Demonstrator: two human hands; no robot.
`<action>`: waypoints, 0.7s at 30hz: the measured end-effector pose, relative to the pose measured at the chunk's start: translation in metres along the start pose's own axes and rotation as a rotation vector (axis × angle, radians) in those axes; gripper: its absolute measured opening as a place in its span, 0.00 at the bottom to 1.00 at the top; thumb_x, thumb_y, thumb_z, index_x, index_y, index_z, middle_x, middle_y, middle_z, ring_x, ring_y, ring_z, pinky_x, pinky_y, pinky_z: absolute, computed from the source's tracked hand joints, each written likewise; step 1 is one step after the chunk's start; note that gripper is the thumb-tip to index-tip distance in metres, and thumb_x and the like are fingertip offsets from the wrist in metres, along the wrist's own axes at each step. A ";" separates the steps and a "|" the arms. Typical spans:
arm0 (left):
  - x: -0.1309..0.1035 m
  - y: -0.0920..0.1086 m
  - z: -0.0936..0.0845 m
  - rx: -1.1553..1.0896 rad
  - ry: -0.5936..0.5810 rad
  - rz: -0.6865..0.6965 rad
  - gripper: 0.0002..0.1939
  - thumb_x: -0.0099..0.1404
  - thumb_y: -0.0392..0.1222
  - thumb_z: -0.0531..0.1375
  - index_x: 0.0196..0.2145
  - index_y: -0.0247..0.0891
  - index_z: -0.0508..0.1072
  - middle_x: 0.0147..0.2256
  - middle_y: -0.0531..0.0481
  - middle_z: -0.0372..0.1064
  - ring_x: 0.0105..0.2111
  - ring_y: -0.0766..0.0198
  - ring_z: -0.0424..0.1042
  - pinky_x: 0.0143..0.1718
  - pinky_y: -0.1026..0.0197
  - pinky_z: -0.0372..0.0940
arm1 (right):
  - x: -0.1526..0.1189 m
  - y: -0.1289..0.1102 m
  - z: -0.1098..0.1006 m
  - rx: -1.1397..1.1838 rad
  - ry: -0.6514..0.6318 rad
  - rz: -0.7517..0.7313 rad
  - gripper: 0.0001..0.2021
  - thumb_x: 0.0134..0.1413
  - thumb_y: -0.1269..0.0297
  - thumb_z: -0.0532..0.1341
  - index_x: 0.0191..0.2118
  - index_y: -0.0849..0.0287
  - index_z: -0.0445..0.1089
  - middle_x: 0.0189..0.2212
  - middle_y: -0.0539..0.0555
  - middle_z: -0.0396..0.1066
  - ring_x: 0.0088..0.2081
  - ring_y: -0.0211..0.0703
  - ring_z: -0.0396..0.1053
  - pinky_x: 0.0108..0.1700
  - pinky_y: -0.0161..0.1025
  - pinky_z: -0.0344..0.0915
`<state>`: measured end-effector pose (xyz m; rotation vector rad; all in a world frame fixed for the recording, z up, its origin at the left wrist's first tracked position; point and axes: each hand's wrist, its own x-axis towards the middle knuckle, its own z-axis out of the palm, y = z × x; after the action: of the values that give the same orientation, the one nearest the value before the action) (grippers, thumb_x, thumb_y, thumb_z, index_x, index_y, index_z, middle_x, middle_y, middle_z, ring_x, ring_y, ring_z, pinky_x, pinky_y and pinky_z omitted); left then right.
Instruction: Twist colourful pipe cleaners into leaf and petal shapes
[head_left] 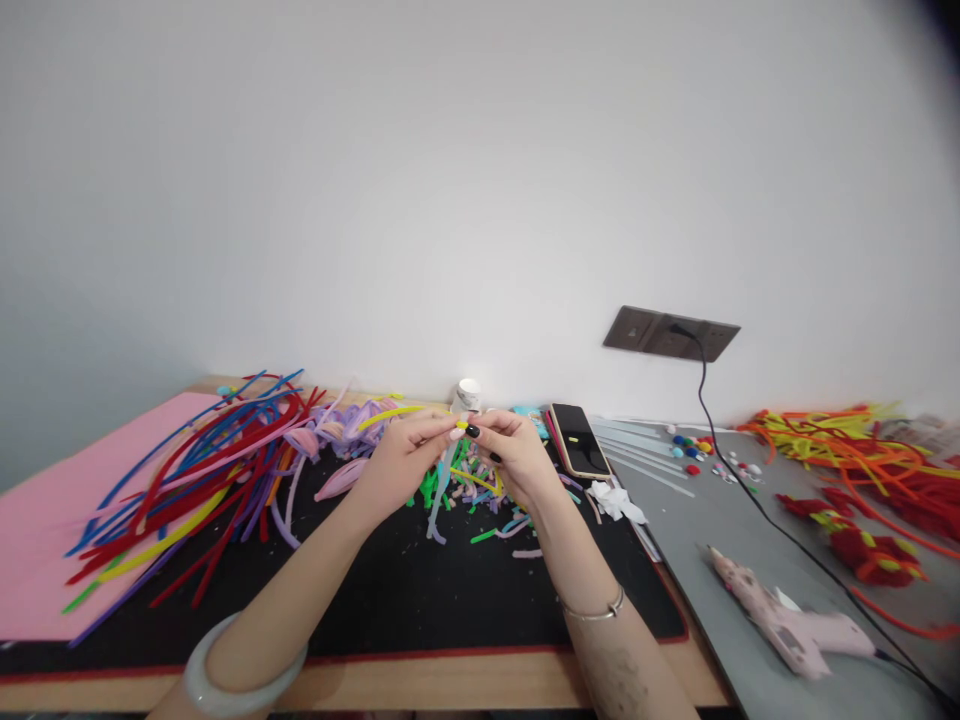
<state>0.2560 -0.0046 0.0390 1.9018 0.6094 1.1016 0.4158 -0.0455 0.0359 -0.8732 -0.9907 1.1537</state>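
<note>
Both hands meet above the middle of the black mat (450, 600). My left hand (409, 450) pinches a small yellow piece (463, 425) between thumb and fingertips. From the other side, my right hand (514, 450) has its thumb and index finger closed on the same piece. Pale blue-grey fuzzy stems (442, 495) hang down from between the fingertips. Below and behind the hands lie short cut stems in green (431, 485), yellow and purple. A white cup (468, 393) stands just behind the fingertips.
Long coloured stems (202, 470) cover a pink sheet (37, 540) at left. A phone (580, 440), crumpled tissue (615, 500) and glue sticks (645, 455) lie to the right. A pink glue gun (787, 615) rests on the grey mat; a black cord (739, 480) runs to the wall socket (670, 333).
</note>
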 end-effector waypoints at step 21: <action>0.003 0.012 -0.008 -0.151 -0.026 -0.156 0.15 0.62 0.51 0.58 0.34 0.38 0.77 0.24 0.54 0.63 0.25 0.67 0.64 0.26 0.67 0.60 | -0.005 -0.006 0.002 -0.221 -0.014 -0.048 0.13 0.38 0.58 0.71 0.25 0.61 0.70 0.18 0.46 0.64 0.19 0.29 0.51 0.21 0.32 0.47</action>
<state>0.2504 -0.0059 0.0527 1.7069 0.6313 0.9931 0.4150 -0.0512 0.0412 -1.0121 -1.1597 1.0239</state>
